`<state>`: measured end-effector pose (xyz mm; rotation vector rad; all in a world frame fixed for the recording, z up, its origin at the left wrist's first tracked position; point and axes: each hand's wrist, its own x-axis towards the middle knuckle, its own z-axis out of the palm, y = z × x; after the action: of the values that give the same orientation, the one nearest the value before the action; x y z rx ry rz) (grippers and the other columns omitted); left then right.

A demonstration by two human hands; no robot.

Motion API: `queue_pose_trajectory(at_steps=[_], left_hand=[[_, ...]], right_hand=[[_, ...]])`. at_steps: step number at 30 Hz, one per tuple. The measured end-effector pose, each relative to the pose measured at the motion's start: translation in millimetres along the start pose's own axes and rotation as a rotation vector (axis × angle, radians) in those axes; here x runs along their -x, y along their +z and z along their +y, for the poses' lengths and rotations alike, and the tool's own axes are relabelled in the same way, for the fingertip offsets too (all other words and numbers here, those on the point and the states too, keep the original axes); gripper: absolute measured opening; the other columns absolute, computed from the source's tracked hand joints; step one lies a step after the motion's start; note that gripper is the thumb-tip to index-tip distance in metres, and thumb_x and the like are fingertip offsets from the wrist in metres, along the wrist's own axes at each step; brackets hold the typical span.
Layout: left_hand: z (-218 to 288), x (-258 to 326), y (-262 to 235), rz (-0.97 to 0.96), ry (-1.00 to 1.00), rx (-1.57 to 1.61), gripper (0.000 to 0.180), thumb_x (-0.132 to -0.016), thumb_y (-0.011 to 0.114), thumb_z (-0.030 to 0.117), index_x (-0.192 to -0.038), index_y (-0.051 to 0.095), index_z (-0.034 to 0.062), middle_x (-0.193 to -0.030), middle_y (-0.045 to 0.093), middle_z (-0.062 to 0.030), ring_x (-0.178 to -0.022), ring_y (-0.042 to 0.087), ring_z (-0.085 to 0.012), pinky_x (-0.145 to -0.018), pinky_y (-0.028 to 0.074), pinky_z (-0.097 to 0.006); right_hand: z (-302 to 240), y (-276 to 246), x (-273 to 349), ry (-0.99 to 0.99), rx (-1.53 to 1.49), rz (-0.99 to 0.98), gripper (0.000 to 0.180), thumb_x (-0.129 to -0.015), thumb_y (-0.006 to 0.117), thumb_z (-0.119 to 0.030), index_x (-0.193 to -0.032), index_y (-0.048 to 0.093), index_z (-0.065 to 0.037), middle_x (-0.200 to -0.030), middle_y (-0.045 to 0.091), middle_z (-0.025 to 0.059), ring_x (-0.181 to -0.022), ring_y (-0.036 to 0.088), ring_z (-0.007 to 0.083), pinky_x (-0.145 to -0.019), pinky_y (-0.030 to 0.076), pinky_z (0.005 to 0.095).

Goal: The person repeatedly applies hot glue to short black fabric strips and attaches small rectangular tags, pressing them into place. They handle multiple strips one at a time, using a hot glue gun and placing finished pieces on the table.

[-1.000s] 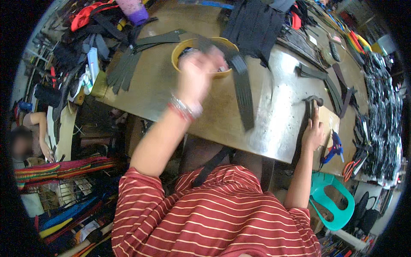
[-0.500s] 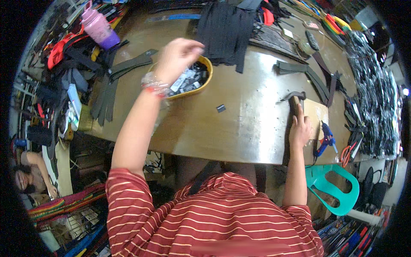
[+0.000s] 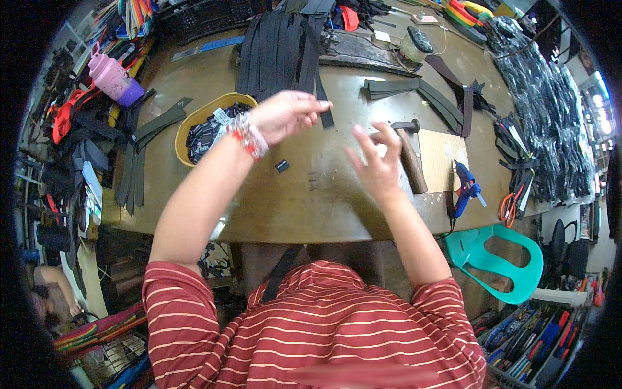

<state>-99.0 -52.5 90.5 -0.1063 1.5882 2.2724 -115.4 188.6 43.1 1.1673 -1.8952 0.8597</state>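
Observation:
My left hand [image 3: 288,118] reaches over the table with its fingertips pinched at a black strap [image 3: 327,117]. That strap extends from a pile of black straps [image 3: 275,55] at the far side. To the left of the hand, a yellow oval basin [image 3: 183,139] holds many small black pieces. My right hand [image 3: 377,165] is held above the table with fingers spread, and nothing shows in it. Just right of it lies a hammer [image 3: 412,162] with a wooden handle, beside a tan board [image 3: 437,162]. A small black piece [image 3: 281,166] rests below my left hand.
A blue glue gun [image 3: 464,189] and orange-handled scissors [image 3: 508,209] lie at the right. Dark green strips [image 3: 424,97] sit farther back. A pink-purple bottle [image 3: 113,78] stands at the left. A green plastic chair [image 3: 495,262] stands by the near edge. Another person [image 3: 57,285] shows at lower left.
My left hand has moved from above the basin to the black strap at the right side of the pile. My right hand has let go of the hammer and lifted leftward.

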Motion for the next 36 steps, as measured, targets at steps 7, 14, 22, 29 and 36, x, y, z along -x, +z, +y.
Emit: queue_pose_trajectory(at_steps=[7, 14, 22, 29, 36], left_hand=[[-38, 21, 26, -0.136, -0.202, 0.276, 0.02, -0.092, 0.062, 0.016, -0.108, 0.063, 0.0025, -0.093, 0.066, 0.0028, -0.059, 0.05, 0.0028, -0.043, 0.039, -0.011], [6, -56, -43, 0.153, -0.057, -0.583, 0.024, -0.088, 0.069, 0.024, -0.102, 0.066, 0.0051, -0.094, 0.069, -0.001, -0.072, 0.061, -0.0029, -0.061, 0.05, -0.016], [-27, -60, -35, 0.69, 0.688, -0.746, 0.054, -0.086, 0.067, 0.035, -0.126, 0.053, 0.0017, -0.116, 0.061, -0.0158, -0.106, 0.061, -0.0263, -0.092, 0.049, -0.038], [-108, 50, 21, 0.163, 0.359, -1.616, 0.075, -0.081, 0.062, 0.055, -0.139, 0.043, 0.0111, -0.146, 0.04, -0.0075, -0.138, 0.031, -0.03, -0.113, 0.018, -0.057], [-124, 50, 21, 0.256, 0.399, -1.644, 0.081, -0.078, 0.062, 0.058, -0.143, 0.038, 0.0164, -0.149, 0.036, -0.0007, -0.142, 0.025, -0.0275, -0.112, 0.005, -0.063]], right_hand=[[-57, -44, 4, -0.176, -0.419, -0.384, 0.034, -0.075, 0.067, -0.001, -0.109, 0.064, 0.0, -0.097, 0.063, 0.0121, -0.083, 0.063, 0.0264, -0.067, 0.053, 0.0347], [-114, -70, 111, 0.028, -0.469, -0.458, 0.027, -0.076, 0.065, -0.007, -0.101, 0.065, 0.001, -0.093, 0.064, 0.0097, -0.079, 0.062, 0.0224, -0.064, 0.051, 0.0323], [-112, -32, 98, 0.113, -0.213, -0.429, 0.027, -0.072, 0.071, -0.013, -0.099, 0.067, -0.009, -0.099, 0.063, 0.0011, -0.089, 0.056, 0.0183, -0.074, 0.04, 0.0333], [-111, -35, 99, 0.191, -0.314, -0.543, 0.024, -0.069, 0.076, -0.017, -0.091, 0.068, -0.01, -0.099, 0.064, -0.0004, -0.093, 0.056, 0.0188, -0.078, 0.041, 0.0337], [-56, -86, 96, 0.7, -0.121, -0.072, 0.038, -0.069, 0.082, -0.016, -0.096, 0.057, -0.006, -0.088, 0.055, 0.0039, -0.086, 0.054, 0.0171, -0.078, 0.044, 0.0329]])
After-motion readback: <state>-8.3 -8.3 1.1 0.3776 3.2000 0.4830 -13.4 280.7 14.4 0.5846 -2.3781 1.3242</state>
